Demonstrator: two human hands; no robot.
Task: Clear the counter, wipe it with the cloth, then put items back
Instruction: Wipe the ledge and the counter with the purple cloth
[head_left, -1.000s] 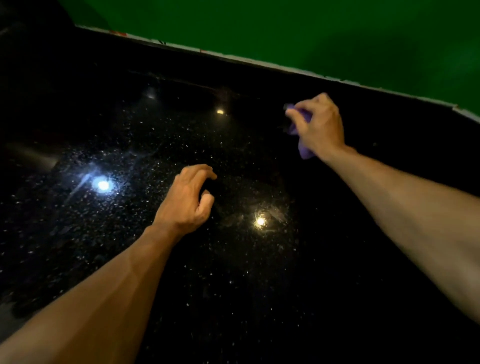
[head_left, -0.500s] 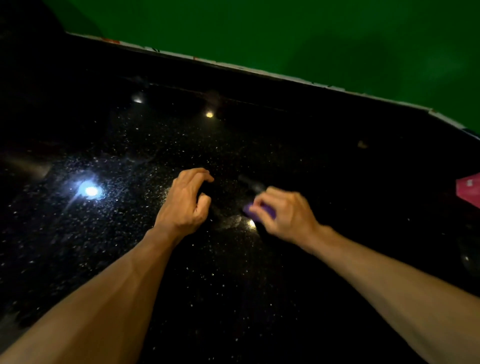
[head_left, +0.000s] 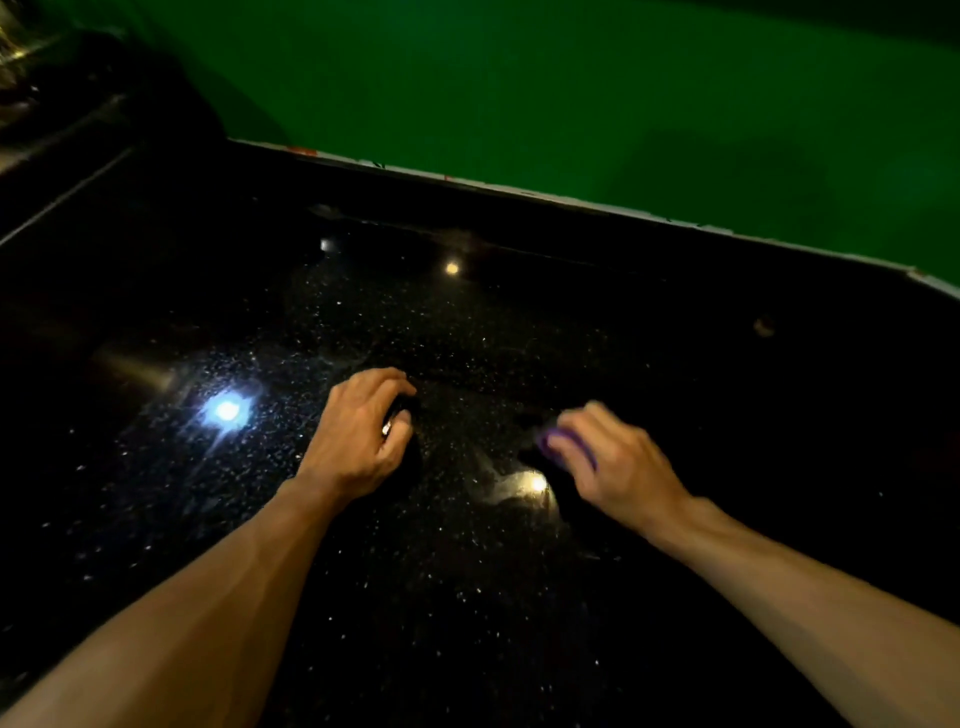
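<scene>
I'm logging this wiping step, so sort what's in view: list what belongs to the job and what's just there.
Part of the job:
- purple cloth, bunched under the right hand
- black speckled counter being wiped
- left hand, curled on the counter; whether it grips anything is unclear

Just there:
- green wall behind
- small brownish spot far right on the counter
- light reflections

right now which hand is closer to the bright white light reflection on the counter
Left. The left hand rests just right of the white reflection; the right hand, holding the purple cloth, is farther right.
</scene>
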